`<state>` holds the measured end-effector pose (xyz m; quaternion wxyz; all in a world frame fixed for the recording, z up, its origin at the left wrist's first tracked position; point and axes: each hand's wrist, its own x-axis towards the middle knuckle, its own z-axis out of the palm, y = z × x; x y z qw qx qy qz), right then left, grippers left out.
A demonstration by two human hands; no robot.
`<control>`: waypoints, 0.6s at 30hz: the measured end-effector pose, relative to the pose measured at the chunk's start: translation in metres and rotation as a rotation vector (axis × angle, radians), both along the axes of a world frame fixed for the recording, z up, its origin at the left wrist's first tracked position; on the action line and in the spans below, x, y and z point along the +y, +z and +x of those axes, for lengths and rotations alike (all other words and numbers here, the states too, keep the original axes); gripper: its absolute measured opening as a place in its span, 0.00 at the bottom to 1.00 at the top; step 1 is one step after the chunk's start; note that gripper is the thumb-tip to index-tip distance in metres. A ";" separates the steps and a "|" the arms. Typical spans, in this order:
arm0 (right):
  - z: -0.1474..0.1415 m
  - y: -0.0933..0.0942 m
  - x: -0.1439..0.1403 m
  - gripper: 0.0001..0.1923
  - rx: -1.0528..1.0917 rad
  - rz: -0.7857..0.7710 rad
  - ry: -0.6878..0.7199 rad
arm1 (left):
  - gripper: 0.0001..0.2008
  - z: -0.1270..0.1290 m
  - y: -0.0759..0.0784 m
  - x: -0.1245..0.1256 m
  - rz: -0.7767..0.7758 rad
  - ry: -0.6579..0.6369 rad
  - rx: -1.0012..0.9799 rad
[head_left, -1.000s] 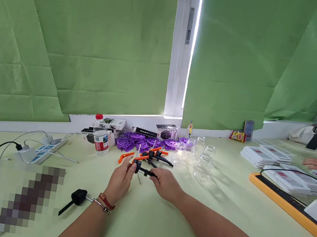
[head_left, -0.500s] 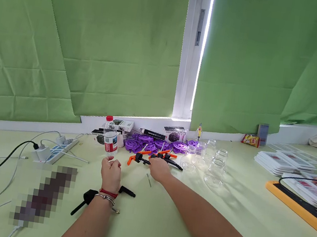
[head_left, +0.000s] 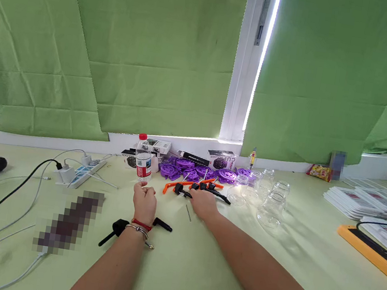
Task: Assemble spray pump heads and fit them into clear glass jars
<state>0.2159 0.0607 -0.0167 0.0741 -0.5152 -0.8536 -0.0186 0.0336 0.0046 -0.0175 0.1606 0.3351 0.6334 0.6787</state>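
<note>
We see our right hand stretched forward on the pale green table, its fingers curled down over the near end of a small heap of black and orange plastic pump parts; whether it actually grips one we cannot tell. Our left hand, with a red cord and a metal bangle at the wrist, hovers loosely half-closed and seems to hold nothing. Under that wrist lies a black plastic pump head with a thin stem. A thin metal pin lies between the hands. Behind the heap sit purple plastic discs, a red-capped water bottle and clear glass jars.
</note>
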 end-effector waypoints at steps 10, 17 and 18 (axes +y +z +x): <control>0.003 0.006 -0.020 0.10 -0.009 0.081 0.059 | 0.15 0.006 0.001 -0.006 -0.006 -0.078 0.237; 0.018 0.007 -0.072 0.09 0.015 0.047 0.304 | 0.16 0.009 0.007 -0.003 -0.285 -0.060 0.507; 0.024 0.008 -0.079 0.09 0.016 0.044 0.328 | 0.15 0.009 0.007 0.001 -0.332 -0.076 0.532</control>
